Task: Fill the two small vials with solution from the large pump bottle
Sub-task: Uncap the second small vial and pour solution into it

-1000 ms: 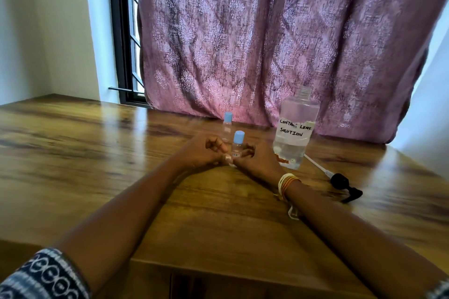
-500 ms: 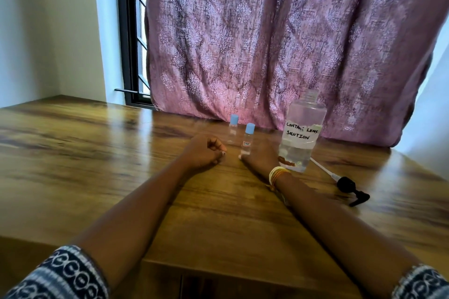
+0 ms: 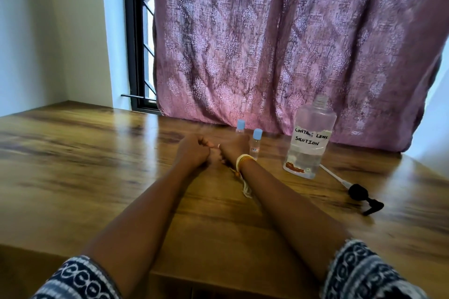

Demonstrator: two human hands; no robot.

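Two small clear vials with blue caps stand upright near the curtain, the far vial [image 3: 240,127] behind the near vial [image 3: 256,143]. The large clear bottle [image 3: 309,145], labelled "contact lens solution", stands to their right with its neck uncapped and some liquid in the bottom. Its black pump head [image 3: 360,192], with a white tube, lies on the table to the right of the bottle. My left hand [image 3: 193,152] rests on the table as a fist and holds nothing. My right hand [image 3: 235,148] rests against it with curled fingers, just left of the near vial, and holds nothing.
The wooden table [image 3: 97,165] runs far to the left and toward me. A mauve patterned curtain [image 3: 279,43] hangs right behind the vials and bottle. A dark window frame [image 3: 136,56] stands at the back left.
Both hands have let go of the near vial, which now stands by itself. The right hand has drawn back to the left and met the left fist. The camera has tilted up slightly.
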